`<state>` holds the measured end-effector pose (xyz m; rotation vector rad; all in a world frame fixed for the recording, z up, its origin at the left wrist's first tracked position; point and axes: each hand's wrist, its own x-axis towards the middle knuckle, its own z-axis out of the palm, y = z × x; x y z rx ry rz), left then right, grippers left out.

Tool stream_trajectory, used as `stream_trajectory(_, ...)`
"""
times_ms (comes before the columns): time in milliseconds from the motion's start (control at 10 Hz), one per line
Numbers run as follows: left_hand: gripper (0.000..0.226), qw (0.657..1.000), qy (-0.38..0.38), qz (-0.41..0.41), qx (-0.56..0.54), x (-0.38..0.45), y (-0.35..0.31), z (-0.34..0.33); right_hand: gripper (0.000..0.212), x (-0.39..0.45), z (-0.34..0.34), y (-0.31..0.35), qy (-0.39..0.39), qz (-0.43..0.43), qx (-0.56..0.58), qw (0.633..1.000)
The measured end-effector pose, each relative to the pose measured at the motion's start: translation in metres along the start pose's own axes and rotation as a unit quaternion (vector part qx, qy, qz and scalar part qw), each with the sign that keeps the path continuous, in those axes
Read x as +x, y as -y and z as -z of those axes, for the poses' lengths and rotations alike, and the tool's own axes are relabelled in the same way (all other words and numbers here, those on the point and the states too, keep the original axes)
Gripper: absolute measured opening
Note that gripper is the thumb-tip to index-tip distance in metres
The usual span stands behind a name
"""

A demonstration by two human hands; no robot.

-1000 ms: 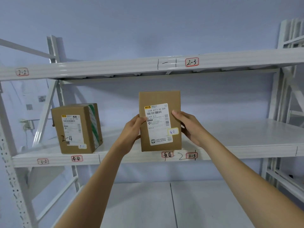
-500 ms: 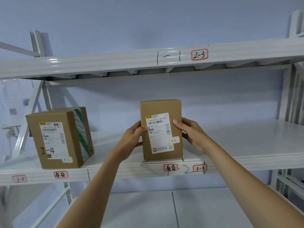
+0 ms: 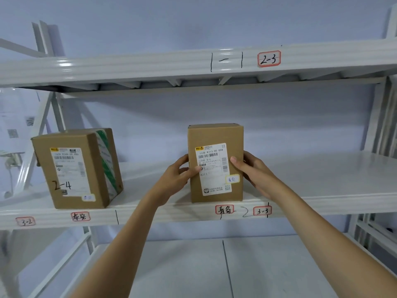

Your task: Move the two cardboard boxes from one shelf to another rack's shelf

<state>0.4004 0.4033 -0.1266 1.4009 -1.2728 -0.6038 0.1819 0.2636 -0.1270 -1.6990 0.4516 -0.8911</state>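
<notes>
We are holding a small, upright brown cardboard box with a white shipping label [image 3: 215,162] between both hands, and its bottom edge is resting at the front of the white metal middle shelf [image 3: 322,179]. Our left hand [image 3: 175,176] is pressing against the box's left side, thumb lying across the label's left edge. Our right hand [image 3: 252,171] is pressing on the right side, thumb lying on the front over the label's right edge, fingers wrapping behind. The box is standing directly above a red-bordered tag with handwritten characters [image 3: 224,209], beside a red-bordered tag reading 3-3 [image 3: 262,211].

Well apart to the left, on the same shelf, a larger brown cardboard box with green-striped tape and "2-4" written on its label [image 3: 75,168] is sitting turned at a slight angle, untouched, above a red-bordered tag reading 3-2 [image 3: 25,221]. Overhead, the white upper shelf beam [image 3: 150,65] is carrying a red-bordered tag reading 2-3 [image 3: 269,59].
</notes>
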Motion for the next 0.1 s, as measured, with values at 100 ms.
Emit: stream_trajectory(100,0.059,0.994,-0.022,0.005,0.103,-0.0163,-0.0015,0.0022,0.098,-0.0127,-0.0068,0.0047,-0.047,-0.02,-0.039,0.998)
